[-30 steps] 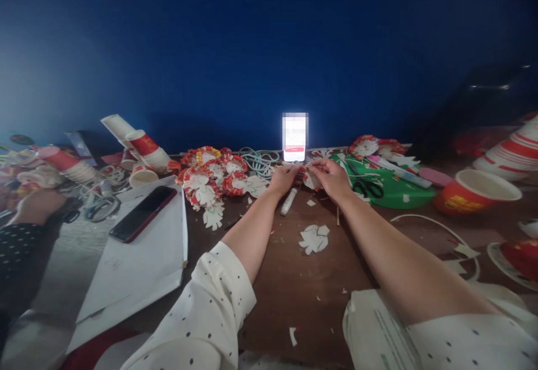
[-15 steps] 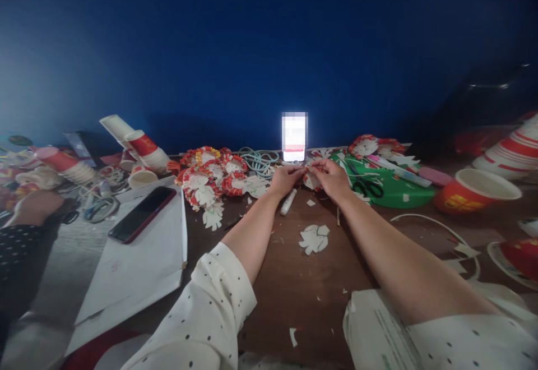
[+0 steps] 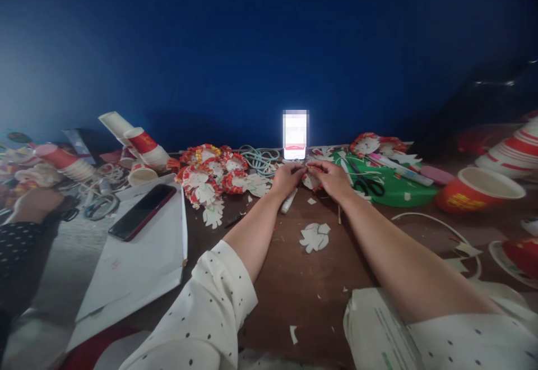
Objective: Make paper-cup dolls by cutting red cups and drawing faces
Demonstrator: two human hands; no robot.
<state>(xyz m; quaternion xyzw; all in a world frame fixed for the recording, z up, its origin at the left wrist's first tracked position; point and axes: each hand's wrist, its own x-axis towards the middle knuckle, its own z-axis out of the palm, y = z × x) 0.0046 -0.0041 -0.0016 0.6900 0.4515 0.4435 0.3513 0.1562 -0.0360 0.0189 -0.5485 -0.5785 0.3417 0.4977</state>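
Observation:
My left hand [image 3: 289,179] and my right hand [image 3: 333,180] meet over the table, fingers closed in a pinch on a small red-and-white paper craft [image 3: 310,183]. Most of that piece is hidden behind my fingers. A white glue-stick-like tube [image 3: 288,202] lies just below my left hand. Nearer to me rests a white leaf-shaped paper cutout [image 3: 314,237]. Left of my hands sits a cluster of finished-looking red-and-white paper crafts [image 3: 205,176]. Black-handled scissors [image 3: 370,186] lie to the right, on a green sheet [image 3: 409,193].
A lit phone [image 3: 295,134] stands against the blue wall. At left are a dark phone [image 3: 143,212] on a white board [image 3: 126,274], stacked paper cups [image 3: 147,148] and another person's hand [image 3: 37,204]. A red paper cup [image 3: 474,193] and a white cord [image 3: 445,220] are at right.
The camera view has shifted very slightly. My two hands stay together on the paper craft, with only small finger movement.

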